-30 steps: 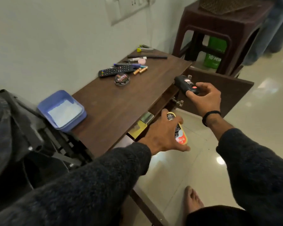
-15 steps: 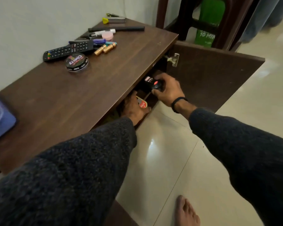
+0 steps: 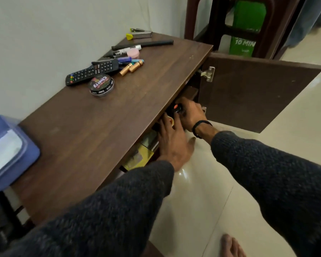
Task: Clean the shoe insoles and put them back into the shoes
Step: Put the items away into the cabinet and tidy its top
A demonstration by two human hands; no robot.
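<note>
Blue tub (image 3: 11, 151) far left on table (image 3: 93, 138); polish tin (image 3: 101, 84) beside remote (image 3: 92, 72). Left hand (image 3: 174, 143) now deeper under table edge than 0.5 s ago, fingers clamped on yellow-rimmed tin (image 3: 171, 121), mostly hidden. Right hand (image 3: 191, 115) pushed further into cabinet, fingers wrapped round black bottle (image 3: 176, 108). Door (image 3: 258, 93) open, right. Insoles, shoes unseen.

Both arms, in dark knit sleeves, stretch forward toward the front edge of the tabletop. The left hand (image 3: 171, 143) reaches beneath that edge, fingers hidden. The right hand (image 3: 190, 115), a black band at its wrist, curls its fingers just beside it.
</note>
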